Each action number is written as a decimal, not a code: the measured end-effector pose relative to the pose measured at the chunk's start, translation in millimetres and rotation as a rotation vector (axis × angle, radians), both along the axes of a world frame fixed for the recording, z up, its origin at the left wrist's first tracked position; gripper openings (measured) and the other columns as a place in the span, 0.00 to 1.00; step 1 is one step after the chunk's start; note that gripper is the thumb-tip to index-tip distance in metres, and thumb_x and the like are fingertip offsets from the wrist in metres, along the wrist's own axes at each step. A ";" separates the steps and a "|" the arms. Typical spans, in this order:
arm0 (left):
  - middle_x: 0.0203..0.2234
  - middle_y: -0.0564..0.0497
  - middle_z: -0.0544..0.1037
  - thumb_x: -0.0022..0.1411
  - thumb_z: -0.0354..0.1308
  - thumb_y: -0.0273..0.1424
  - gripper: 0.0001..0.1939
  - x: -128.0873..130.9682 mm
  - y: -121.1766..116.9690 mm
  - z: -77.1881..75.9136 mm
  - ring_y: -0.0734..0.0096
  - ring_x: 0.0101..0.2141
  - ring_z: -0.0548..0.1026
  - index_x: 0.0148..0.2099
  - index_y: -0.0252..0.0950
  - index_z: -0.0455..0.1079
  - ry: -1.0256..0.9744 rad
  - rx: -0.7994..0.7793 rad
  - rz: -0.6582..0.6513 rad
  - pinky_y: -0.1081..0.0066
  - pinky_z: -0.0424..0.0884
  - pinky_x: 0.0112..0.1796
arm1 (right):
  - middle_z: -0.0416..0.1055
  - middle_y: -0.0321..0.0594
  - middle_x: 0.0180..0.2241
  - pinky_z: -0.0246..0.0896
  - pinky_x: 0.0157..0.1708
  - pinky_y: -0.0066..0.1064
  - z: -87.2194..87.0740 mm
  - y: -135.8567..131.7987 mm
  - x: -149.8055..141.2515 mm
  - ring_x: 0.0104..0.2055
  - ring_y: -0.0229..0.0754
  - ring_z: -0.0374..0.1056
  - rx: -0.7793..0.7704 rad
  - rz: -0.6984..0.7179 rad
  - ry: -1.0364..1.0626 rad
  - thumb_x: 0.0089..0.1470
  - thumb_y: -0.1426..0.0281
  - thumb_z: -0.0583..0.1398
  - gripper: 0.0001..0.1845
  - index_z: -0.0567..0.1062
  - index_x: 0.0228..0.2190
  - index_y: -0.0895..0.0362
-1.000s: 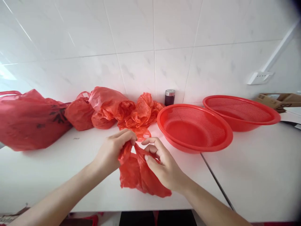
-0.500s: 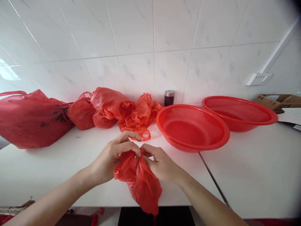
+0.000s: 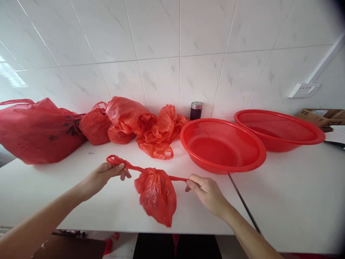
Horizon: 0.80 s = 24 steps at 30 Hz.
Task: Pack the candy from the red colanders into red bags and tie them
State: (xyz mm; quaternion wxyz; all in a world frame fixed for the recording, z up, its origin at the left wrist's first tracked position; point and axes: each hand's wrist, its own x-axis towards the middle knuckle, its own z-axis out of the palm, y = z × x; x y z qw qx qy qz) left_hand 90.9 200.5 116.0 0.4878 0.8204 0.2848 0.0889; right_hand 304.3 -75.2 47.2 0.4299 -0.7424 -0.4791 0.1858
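A small red plastic bag [image 3: 157, 196] hangs between my two hands over the front of the white table, its top gathered at the middle. My left hand [image 3: 111, 172] pinches one twisted handle, whose loop sticks out past the fingers. On the other side, my right hand [image 3: 205, 189] is closed on the opposite handle, and both handles are stretched taut sideways. What the bag contains is hidden by the crumpled plastic.
Along the tiled wall stand a large red bag [image 3: 40, 133], smaller filled bags [image 3: 95, 126] and crumpled red bags [image 3: 161, 133]. Two red perforated baskets [image 3: 223, 167] [image 3: 283, 144] sit right of them. Behind is a dark jar [image 3: 196, 110]; a cardboard box [image 3: 323, 118] lies far right.
My hands were close together at the bag's gathered top; they have moved apart, drawing the handles out to left and right. The bag now hangs between them, slightly farther left.
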 end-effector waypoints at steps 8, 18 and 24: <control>0.44 0.43 0.76 0.64 0.45 0.49 0.23 58.3 -42.4 -39.6 0.59 0.48 0.72 0.43 0.34 0.69 -0.097 0.013 -0.002 0.61 0.67 0.50 | 0.72 0.36 0.31 0.60 0.32 0.32 -7.4 33.9 -21.5 0.33 0.43 0.69 -0.009 -0.140 -0.013 0.58 0.50 0.53 0.19 0.63 0.36 0.53; 0.23 0.53 0.70 0.64 0.46 0.41 0.12 108.0 -45.2 -80.7 0.68 0.25 0.67 0.32 0.40 0.61 -0.113 0.330 0.049 0.68 0.60 0.32 | 0.67 0.34 0.28 0.58 0.29 0.30 -35.5 47.7 -41.1 0.29 0.41 0.65 0.025 -0.115 -0.052 0.54 0.71 0.52 0.07 0.58 0.37 0.53; 0.19 0.58 0.65 0.64 0.44 0.46 0.16 108.9 -2.9 -98.3 0.72 0.21 0.64 0.35 0.40 0.61 -0.103 0.354 0.244 0.72 0.58 0.25 | 0.65 0.33 0.27 0.54 0.26 0.26 -40.9 32.8 -30.2 0.26 0.38 0.62 0.051 -0.126 -0.079 0.56 0.71 0.50 0.04 0.58 0.35 0.53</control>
